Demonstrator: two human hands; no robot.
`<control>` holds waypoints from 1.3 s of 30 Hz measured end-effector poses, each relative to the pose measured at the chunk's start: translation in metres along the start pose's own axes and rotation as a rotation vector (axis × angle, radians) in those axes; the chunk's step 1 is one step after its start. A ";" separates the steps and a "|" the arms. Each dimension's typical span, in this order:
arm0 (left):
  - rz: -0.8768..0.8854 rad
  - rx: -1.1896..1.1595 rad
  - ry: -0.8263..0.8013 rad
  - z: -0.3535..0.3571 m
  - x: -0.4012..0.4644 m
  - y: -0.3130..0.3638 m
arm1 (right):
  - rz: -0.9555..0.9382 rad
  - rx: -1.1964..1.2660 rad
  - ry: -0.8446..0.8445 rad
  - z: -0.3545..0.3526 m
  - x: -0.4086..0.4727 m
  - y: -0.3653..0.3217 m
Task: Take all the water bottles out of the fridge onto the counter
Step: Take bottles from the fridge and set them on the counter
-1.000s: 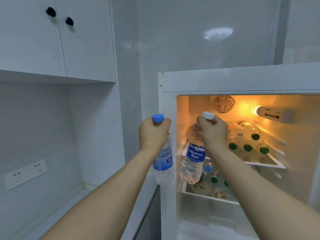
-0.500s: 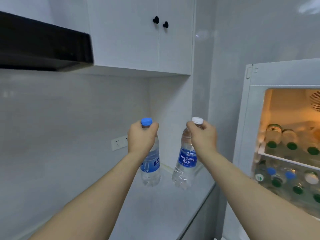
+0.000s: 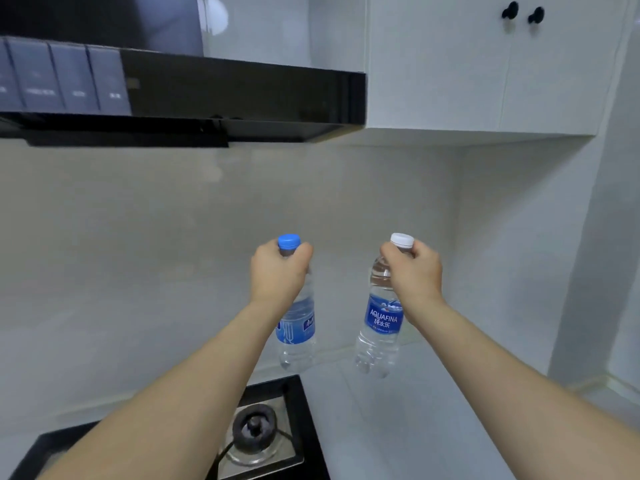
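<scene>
My left hand (image 3: 277, 275) grips the neck of a clear water bottle with a blue cap (image 3: 298, 337), which hangs upright above the back of the counter (image 3: 398, 427). My right hand (image 3: 414, 275) grips the neck of a white-capped Aquafina bottle (image 3: 381, 327), tilted slightly, also in the air above the counter. Both bottles hang side by side, apart from each other. The fridge is out of view.
A black gas hob (image 3: 277, 427) with a round burner lies below my left arm at the counter's left. A black range hood (image 3: 207, 98) hangs overhead on the left, white wall cabinets (image 3: 485, 64) on the right. A wall corner closes the right side.
I have turned left from the open fridge to the counter, carrying both bottles out with me. The fridge has left the view and the hob and hood have come in.
</scene>
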State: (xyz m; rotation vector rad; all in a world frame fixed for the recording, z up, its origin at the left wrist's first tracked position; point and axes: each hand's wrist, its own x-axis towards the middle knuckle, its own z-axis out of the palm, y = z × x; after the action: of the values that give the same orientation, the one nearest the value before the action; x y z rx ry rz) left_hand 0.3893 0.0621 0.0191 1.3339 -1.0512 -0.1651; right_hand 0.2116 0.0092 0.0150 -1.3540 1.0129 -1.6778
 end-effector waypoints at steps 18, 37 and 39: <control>-0.057 0.080 0.306 -0.307 0.019 -0.046 | 0.080 0.227 -0.461 0.257 -0.162 -0.051; -0.117 0.283 0.557 -0.630 -0.008 -0.087 | 0.181 0.300 -0.761 0.490 -0.371 -0.091; -0.140 0.275 0.578 -0.650 -0.006 -0.097 | 0.196 0.301 -0.783 0.509 -0.384 -0.088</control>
State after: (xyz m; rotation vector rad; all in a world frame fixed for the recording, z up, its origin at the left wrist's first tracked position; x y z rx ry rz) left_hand 0.8823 0.4966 0.0154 1.5762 -0.5003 0.2606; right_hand 0.7706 0.3279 0.0084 -1.4596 0.3962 -0.9551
